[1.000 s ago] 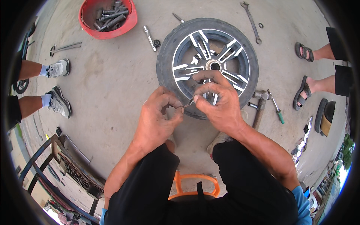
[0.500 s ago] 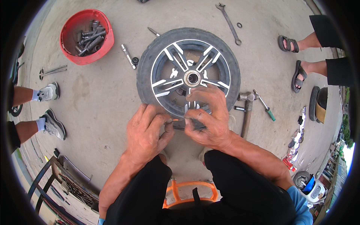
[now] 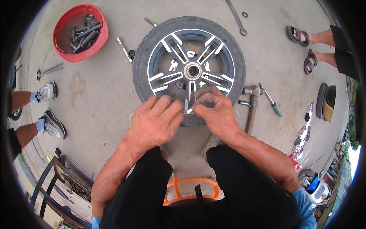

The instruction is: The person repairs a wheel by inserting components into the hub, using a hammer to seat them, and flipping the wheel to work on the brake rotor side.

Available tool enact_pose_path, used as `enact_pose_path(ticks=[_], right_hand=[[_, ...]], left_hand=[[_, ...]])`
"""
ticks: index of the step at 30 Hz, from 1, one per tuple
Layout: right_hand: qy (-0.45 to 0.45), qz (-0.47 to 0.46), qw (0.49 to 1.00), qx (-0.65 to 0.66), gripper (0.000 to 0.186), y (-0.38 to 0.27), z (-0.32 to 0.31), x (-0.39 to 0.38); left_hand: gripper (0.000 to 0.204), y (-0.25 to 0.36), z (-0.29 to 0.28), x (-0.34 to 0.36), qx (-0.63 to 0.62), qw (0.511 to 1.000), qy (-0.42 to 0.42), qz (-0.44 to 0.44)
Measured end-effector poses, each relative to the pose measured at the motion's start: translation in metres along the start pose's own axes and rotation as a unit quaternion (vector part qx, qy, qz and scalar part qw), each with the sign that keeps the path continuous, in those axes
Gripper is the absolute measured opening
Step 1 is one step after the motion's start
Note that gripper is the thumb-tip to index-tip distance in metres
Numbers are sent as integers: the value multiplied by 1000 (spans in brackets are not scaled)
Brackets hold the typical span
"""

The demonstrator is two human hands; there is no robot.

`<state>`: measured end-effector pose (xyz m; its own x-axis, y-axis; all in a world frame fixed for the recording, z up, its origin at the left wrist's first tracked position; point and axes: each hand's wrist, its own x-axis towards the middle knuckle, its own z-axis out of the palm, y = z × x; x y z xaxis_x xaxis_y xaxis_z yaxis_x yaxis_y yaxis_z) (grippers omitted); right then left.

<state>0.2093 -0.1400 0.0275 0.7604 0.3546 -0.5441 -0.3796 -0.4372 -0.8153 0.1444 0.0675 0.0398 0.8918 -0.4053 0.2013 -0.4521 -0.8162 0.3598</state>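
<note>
A wheel with a black tyre and a dark-and-silver spoked rim lies flat on the ground in front of me; a round metal hub with a dark bore sits at its centre. My left hand is over the tyre's near left side, back up and fingers curled down, its fingertips hidden. Beside it, over the near rim, my right hand pinches thumb against forefinger. Anything held in either hand is too small or hidden to name.
A red bowl-shaped container of metal sockets stands far left. Around the wheel lie a ratchet, a hammer, a green-handled screwdriver and a wrench. People's feet in sneakers and sandals flank both sides.
Both hands have shifted slightly upward and right. My left hand has turned its back up, and the small orange bit seen at its fingertips is out of sight. The whole view has shifted slightly.
</note>
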Motion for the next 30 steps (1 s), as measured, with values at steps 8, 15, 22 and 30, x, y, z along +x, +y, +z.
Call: enact_pose_path(ticks=[8,15,22,30], right_hand=[[105,-358,918,-136,16,-4,-5,9],[58,-332,937,-96,14,-15,5,1],[0,-85,995,60,7,-15,21,4],[52,-268,958,-86,15,-26,21,2]], left_hand=[[10,8,-2,6,-349,882,20,-317],[6,-4,-1,-12,-758,416,-124,-487],[7,-8,-7,-18,-750,418,-99,-503],[9,-2,-25,-13,-484,762,-78,-423]])
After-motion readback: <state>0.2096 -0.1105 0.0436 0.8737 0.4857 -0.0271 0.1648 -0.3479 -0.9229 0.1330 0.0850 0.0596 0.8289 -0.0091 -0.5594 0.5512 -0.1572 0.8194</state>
